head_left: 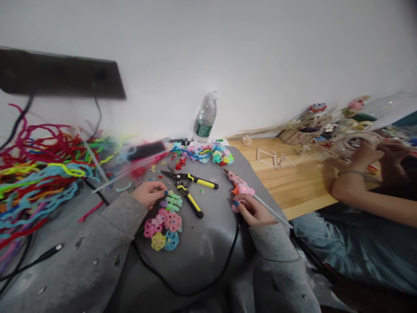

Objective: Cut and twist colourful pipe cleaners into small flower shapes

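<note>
In the head view my right hand [254, 209] is wrapped round a pink glue gun [243, 188], its nozzle pointing away to the upper left. A long translucent glue stick [270, 208] runs out of its back end. My left hand [150, 194] has its fingers pinched at the top of a colourful flower cluster [164, 222], beside its green, ribbed part. Pink, yellow and blue flowers make up the cluster's lower part, which lies on the grey table [205, 250]. Between my hands lie yellow-and-black pliers [189, 190], their handles spread apart.
Fuzzy pipe cleaners [39, 182] pile up at the left. More flower pieces [208, 152] lie by a plastic bottle [206, 117]. A black cable [192, 294] loops across the front. At the right, another person's arms [361, 189] work over a wooden table [276, 187].
</note>
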A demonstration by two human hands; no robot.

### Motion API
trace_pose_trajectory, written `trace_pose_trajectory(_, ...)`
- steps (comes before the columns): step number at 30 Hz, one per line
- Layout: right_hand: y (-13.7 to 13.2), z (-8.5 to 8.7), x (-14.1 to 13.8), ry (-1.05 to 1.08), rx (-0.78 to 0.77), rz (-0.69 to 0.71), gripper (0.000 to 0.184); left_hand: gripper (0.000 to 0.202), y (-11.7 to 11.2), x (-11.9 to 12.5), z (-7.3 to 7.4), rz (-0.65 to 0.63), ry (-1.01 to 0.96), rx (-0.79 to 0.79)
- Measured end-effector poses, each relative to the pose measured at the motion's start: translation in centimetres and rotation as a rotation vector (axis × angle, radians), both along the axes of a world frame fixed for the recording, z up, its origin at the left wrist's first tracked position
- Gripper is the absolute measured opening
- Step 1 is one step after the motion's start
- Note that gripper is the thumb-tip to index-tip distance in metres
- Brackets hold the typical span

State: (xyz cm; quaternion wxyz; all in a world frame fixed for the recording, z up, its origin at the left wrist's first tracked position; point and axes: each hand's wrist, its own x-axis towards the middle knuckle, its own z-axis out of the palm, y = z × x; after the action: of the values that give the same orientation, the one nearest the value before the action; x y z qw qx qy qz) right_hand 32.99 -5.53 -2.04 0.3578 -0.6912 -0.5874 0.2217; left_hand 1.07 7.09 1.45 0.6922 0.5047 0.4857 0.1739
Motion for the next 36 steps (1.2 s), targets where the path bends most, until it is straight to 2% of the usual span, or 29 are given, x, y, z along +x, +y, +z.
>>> trace_pose_trajectory(4, 0.2, 0.5, -0.2, 0.056, 0.002, 0.002, 0.024, 0.032, 0.3, 0.3, 0.5, -0.050, 0.061, -0.026)
trace_pose_trajectory(7, 0.2, 0.9, -0.6, 0.099, 0.065, -0.030, 0.024, 0.030, 0.3, 0.5, 0.7, -0.060, 0.086, -0.028)
trace_pose_trajectory(12, 0.1, 0.8, -1.3, 0.310, 0.133, -0.111, 0.021, 0.023, 0.3, 0.6, 0.5, -0.069, 0.099, -0.017)
trace_pose_trajectory(16, 0.0, 0.7, -2.1, 0.455, 0.289, -0.101, 0.018, 0.017, 0.4, 0.7, 0.4, -0.076, 0.116, 0.009)
trace_pose_trajectory(19, 0.0, 0.9, -2.7, 0.561, 0.348, -0.069, 0.019, 0.016, 0.5, 0.7, 0.2, -0.075, 0.123, 0.023)
trace_pose_trajectory(25, 0.3, 1.1, -3.0, 0.880, 0.264, 0.021, 0.041, 0.016, 0.4, 0.6, 0.1, -0.072, 0.139, 0.031)
trace_pose_trajectory(32, 0.7, 1.3, -3.5, 1.014, 0.114, 0.069, 0.040, 0.012, 0.4, 0.8, 0.4, -0.071, 0.151, 0.023)
trace_pose_trajectory(36, 0.7, 1.6, -4.3, 1.088, 0.012, 0.241, 0.043, 0.014, 0.3, 0.8, 0.5, -0.068, 0.141, 0.018)
